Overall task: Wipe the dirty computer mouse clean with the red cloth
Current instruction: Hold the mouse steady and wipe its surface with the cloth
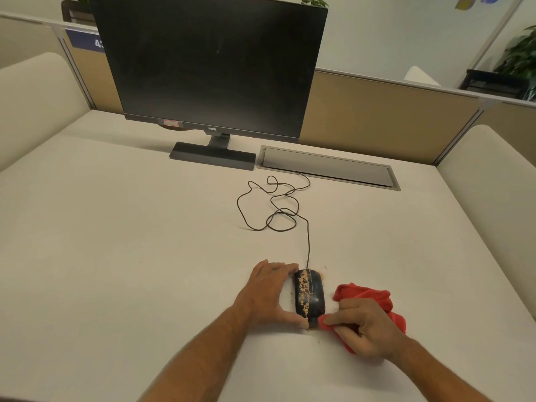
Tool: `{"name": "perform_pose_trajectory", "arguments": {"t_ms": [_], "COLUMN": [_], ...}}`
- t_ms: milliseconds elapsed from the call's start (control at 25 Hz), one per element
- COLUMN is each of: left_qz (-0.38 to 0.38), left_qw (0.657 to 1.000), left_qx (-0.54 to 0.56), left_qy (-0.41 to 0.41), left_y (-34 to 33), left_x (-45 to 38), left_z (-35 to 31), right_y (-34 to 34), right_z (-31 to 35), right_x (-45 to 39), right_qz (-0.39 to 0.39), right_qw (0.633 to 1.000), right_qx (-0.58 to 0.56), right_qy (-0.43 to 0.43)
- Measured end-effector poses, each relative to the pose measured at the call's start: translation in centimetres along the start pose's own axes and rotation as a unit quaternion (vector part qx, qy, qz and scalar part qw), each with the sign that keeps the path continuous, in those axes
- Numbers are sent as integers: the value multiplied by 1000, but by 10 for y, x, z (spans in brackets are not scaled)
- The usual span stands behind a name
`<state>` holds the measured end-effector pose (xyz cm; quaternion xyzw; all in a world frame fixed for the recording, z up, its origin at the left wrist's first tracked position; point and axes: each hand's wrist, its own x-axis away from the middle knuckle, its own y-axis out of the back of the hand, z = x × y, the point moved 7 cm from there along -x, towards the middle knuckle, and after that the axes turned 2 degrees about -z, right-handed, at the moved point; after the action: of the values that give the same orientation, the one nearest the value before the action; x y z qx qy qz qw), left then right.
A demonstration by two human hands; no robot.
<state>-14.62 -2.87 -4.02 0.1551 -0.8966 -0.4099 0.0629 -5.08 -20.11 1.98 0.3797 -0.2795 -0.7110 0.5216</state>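
Observation:
A black wired computer mouse (311, 294) lies on the desk near its front edge, its left half speckled with tan crumbly dirt. My left hand (268, 291) cups the mouse from the left, fingertips at its front and thumb at its rear corner. My right hand (364, 326) grips a crumpled red cloth (374, 297) just right of the mouse. A corner of the cloth under my fingers touches the mouse's rear right edge. Small crumbs lie on the desk around the mouse.
The mouse cable (278, 204) loops across the white desk (116, 242) toward a grey cable hatch (330, 166). A dark monitor (211, 65) on its stand (213, 155) sits at the back. Beige partitions (385, 117) border the desk.

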Motion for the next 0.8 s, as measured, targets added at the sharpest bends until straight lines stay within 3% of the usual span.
{"name": "perform_pose_trajectory", "arguments": {"t_ms": [120, 240, 520, 800], "left_qz": [-1, 0, 0, -4], "left_qw": [1000, 1000, 1000, 1000], "left_qx": [0, -3, -1, 4], "left_qy": [3, -1, -3, -5], "left_y": [1, 1, 0, 5], "left_x": [1, 1, -1, 1], "left_z": [0, -1, 0, -3], "right_y": [11, -3, 2, -2], "right_z": [-10, -4, -17, -42], "right_x": [-3, -5, -32, -66], "right_qz": [-72, -43, -69, 9], "right_qw": [997, 998, 992, 982], "right_qx": [-11, 40, 57, 96], "right_qy": [-39, -16, -84, -164]}}
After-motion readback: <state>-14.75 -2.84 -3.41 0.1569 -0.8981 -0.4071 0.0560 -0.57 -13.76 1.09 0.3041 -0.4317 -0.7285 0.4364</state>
